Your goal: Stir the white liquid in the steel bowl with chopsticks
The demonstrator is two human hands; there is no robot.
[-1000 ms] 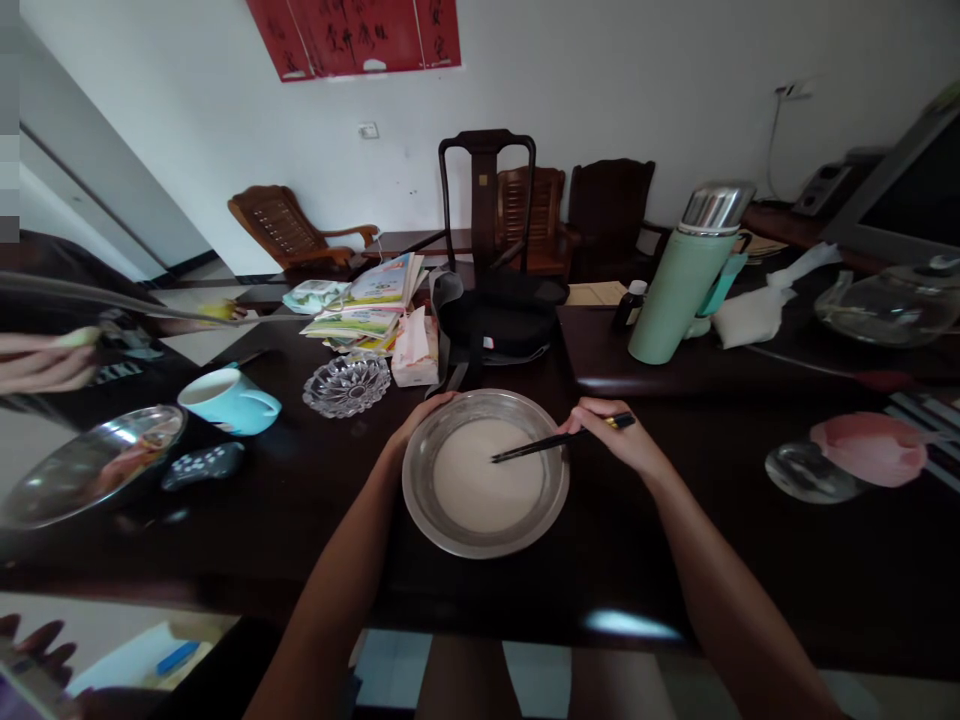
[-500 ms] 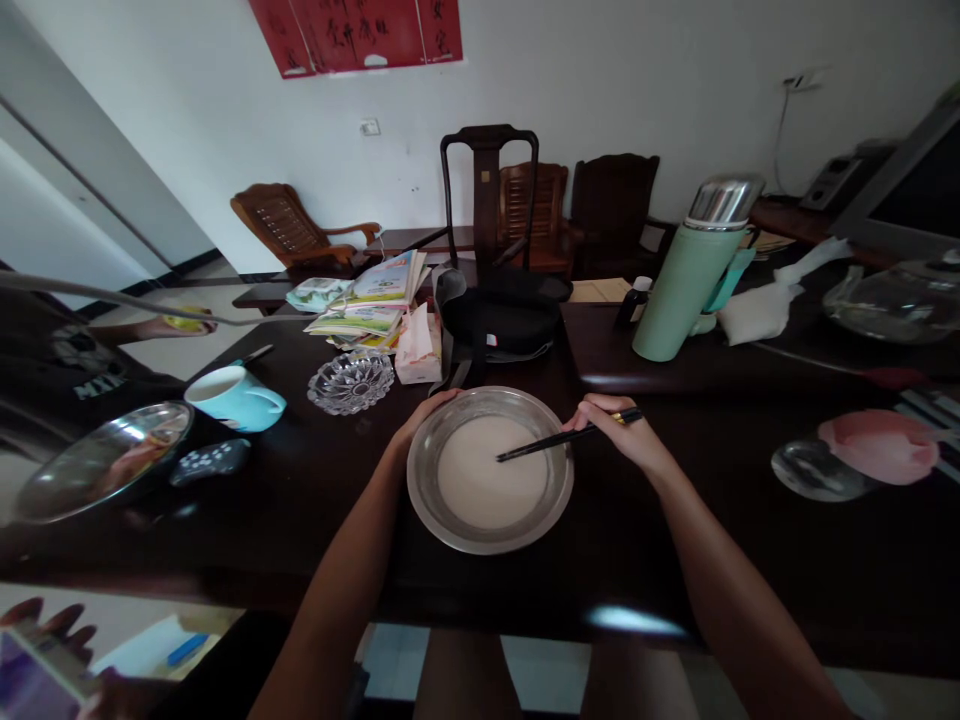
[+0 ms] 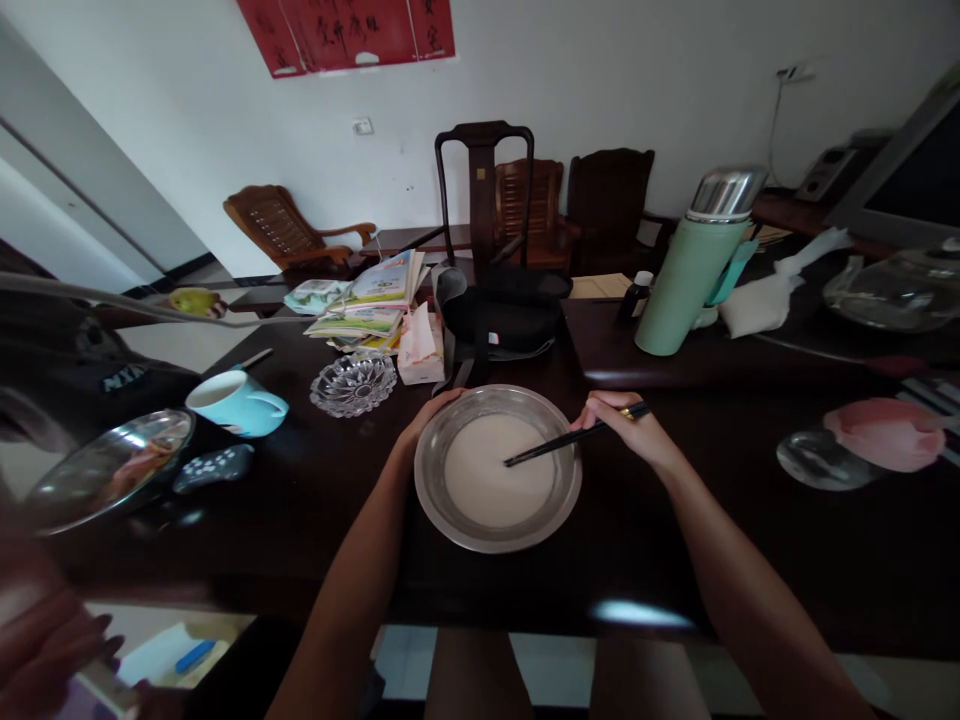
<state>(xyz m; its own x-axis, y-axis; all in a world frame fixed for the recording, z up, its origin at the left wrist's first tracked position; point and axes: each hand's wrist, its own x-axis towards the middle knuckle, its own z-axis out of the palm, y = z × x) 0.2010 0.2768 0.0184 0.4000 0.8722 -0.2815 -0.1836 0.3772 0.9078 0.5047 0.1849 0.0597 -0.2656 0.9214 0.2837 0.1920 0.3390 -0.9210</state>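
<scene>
A round metal bowl (image 3: 428,490) stands on the dark table before me, with a milky white liquid (image 3: 491,490) in it. My left hand (image 3: 429,412) is curled round the bowl's far left rim, its fingers partly hidden behind the edge. In my right hand (image 3: 611,412), above the right rim, is a pair of black chopsticks (image 3: 551,445) with gold bands near the top. They slant down to the left, and their tips dip into the liquid.
At left are a blue mug (image 3: 236,402), a game controller (image 3: 214,468), another metal bowl (image 3: 56,500) and a glass dish (image 3: 352,385). Behind my bowl lie a tissue box (image 3: 421,355) and black bag (image 3: 499,320). A green thermos (image 3: 686,285) stands right. Other people's hands (image 3: 52,640) show at left.
The bowl and both my hands sit slightly further right in view. The chopstick tips stay in the liquid. At left, another person's hand with a yellow-green thing is higher; a blurred hand appears lower left.
</scene>
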